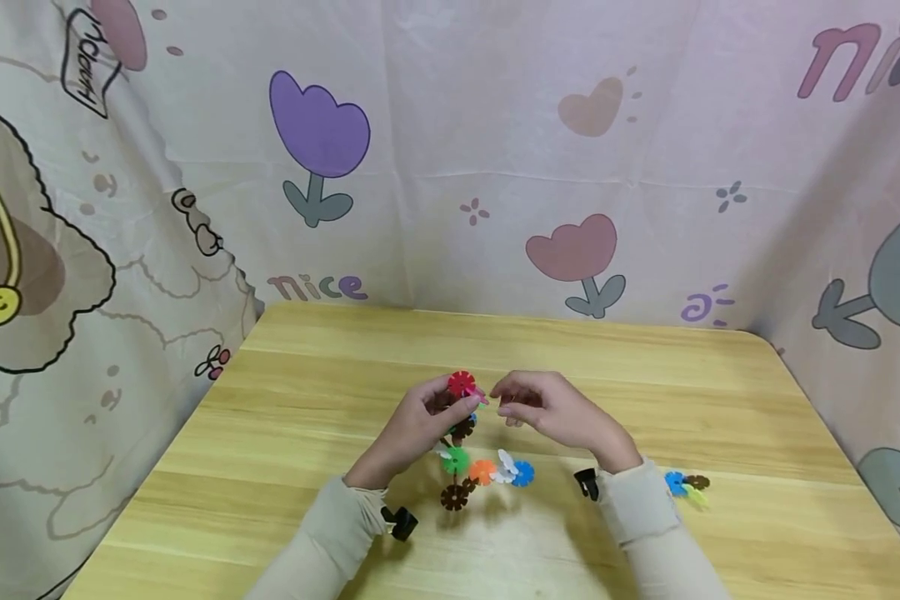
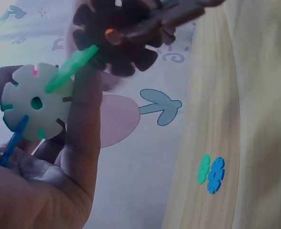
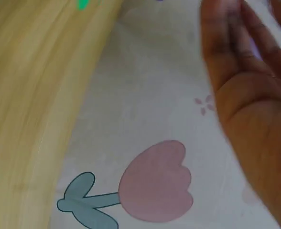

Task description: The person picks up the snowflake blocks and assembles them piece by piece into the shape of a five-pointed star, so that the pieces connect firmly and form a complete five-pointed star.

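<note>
My left hand (image 1: 420, 427) grips a linked cluster of plastic snowflake discs. A red disc (image 1: 461, 383) and a pink disc (image 1: 477, 395) show at its fingertips. Below the hand the joined pieces run on: a green disc (image 1: 456, 460), an orange disc (image 1: 483, 472), white discs (image 1: 504, 468), a blue disc (image 1: 523, 473) and a brown disc (image 1: 454, 498). In the left wrist view a pale disc (image 2: 22, 102) lies against the fingers, linked by a green disc (image 2: 71, 69). My right hand (image 1: 562, 410) is just right of the cluster, fingers loosely bent, holding nothing visible.
On the wooden table (image 1: 330, 367), right of the right forearm, lies a small group with a blue disc (image 1: 675, 483), a brown disc (image 1: 697, 482) and a yellow-green disc (image 1: 697, 497). A printed cloth (image 1: 435, 100) hangs behind the table and along its sides.
</note>
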Demonstrator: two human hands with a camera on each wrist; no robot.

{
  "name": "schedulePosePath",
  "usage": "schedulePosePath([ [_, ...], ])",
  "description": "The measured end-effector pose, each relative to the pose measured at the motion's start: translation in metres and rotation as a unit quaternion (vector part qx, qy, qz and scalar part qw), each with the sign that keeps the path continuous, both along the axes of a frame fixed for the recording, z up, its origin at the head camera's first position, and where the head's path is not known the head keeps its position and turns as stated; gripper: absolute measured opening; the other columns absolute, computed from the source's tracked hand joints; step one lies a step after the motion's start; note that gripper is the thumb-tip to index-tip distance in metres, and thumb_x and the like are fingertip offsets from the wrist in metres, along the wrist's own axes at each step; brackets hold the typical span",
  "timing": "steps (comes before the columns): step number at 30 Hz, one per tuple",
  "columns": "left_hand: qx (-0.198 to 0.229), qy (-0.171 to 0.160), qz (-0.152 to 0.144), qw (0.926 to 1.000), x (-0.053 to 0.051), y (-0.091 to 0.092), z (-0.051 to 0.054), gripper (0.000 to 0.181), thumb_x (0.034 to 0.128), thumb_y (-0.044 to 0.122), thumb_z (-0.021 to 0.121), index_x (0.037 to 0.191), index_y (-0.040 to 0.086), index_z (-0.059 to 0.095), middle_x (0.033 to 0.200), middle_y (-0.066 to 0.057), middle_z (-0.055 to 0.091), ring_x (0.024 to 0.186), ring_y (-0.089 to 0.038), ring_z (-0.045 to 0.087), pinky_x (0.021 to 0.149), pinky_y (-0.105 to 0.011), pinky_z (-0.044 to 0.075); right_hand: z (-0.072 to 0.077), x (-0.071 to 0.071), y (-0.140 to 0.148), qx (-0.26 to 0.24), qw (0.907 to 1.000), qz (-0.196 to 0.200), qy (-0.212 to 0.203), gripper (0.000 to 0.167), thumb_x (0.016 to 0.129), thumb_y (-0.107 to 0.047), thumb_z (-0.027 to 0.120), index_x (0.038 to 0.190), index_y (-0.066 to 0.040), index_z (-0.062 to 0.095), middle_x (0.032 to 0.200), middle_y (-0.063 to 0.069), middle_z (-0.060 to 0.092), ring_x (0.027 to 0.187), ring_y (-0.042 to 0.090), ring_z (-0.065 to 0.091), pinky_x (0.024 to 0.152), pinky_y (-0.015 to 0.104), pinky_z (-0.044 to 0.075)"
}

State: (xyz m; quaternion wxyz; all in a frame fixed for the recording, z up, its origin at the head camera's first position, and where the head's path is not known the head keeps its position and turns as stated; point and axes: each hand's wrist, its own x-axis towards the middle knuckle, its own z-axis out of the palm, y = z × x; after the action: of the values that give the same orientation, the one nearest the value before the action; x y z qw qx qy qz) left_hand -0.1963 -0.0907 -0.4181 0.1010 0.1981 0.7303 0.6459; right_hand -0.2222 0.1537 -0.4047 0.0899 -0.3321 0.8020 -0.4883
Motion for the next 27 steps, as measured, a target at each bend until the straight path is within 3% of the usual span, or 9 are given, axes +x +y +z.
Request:
schedulePosePath([
  [5,0.008,0.007,-0.002,0.9999,-0.001,-0.001,0.002,0.024,0.1043,0.027,0.065,0.110,0.004,0.066,0.086,-0.010,0.062,0.071,-0.020,0.059,0.061,-0.034,0.058,-0.014,-0.027,-0.016,0.140,0.9898,-0.016,0.023,0.008,0.100,-0.004,0.068,0.107,-0.005,0.067,0.083,0.008,0.067,0.069,0.020,0.062,0.061,0.030,0.054],
  [12,0.034,0.010,-0.018,0.9992,-0.002,-0.002,0.000,0.025,0.1068,0.023,0.060,0.115,0.000,0.066,0.087,-0.013,0.064,0.069,-0.018,0.059,0.058,-0.029,0.056,-0.038,-0.052,-0.038,0.251,0.9671,-0.030,0.030,0.033,0.097,-0.008,0.074,0.127,-0.010,0.063,0.091,0.004,0.068,0.073,0.015,0.059,0.072,0.035,0.055],
  [16,0.037,0.007,-0.022,0.9990,-0.001,-0.001,-0.001,0.026,0.1075,0.024,0.059,0.115,0.001,0.066,0.086,-0.015,0.064,0.067,-0.018,0.059,0.059,-0.030,0.057,-0.049,-0.057,-0.045,0.281,0.9583,-0.044,0.026,0.046,0.096,-0.011,0.075,0.139,-0.016,0.060,0.113,0.006,0.072,0.088,0.017,0.064,0.089,0.042,0.057],
  [18,0.040,0.010,-0.023,0.9989,-0.001,-0.001,-0.001,0.024,0.1075,0.024,0.059,0.115,0.003,0.067,0.086,-0.015,0.065,0.067,-0.018,0.059,0.059,-0.032,0.057,-0.051,-0.058,-0.048,0.286,0.9565,-0.052,0.027,0.044,0.096,-0.011,0.075,0.137,-0.018,0.062,0.121,0.003,0.071,0.097,0.016,0.065,0.095,0.043,0.055],
  [23,0.046,0.007,-0.022,0.9987,-0.002,0.000,-0.002,0.021,0.1072,0.024,0.060,0.111,0.004,0.066,0.083,-0.011,0.064,0.066,-0.018,0.058,0.058,-0.030,0.056,-0.053,-0.058,-0.048,0.282,0.9573,-0.063,0.001,0.024,0.094,-0.009,0.077,0.113,-0.016,0.063,0.102,0.001,0.070,0.087,0.017,0.063,0.082,0.038,0.056],
  [27,0.050,-0.001,-0.019,0.9986,-0.002,-0.001,-0.002,0.022,0.1069,0.024,0.060,0.105,0.003,0.064,0.082,-0.011,0.064,0.065,-0.019,0.057,0.056,-0.028,0.054,-0.054,-0.056,-0.047,0.275,0.9587,-0.069,-0.019,0.023,0.093,-0.012,0.079,0.104,-0.013,0.059,0.090,-0.001,0.065,0.079,0.017,0.060,0.073,0.034,0.053],
])
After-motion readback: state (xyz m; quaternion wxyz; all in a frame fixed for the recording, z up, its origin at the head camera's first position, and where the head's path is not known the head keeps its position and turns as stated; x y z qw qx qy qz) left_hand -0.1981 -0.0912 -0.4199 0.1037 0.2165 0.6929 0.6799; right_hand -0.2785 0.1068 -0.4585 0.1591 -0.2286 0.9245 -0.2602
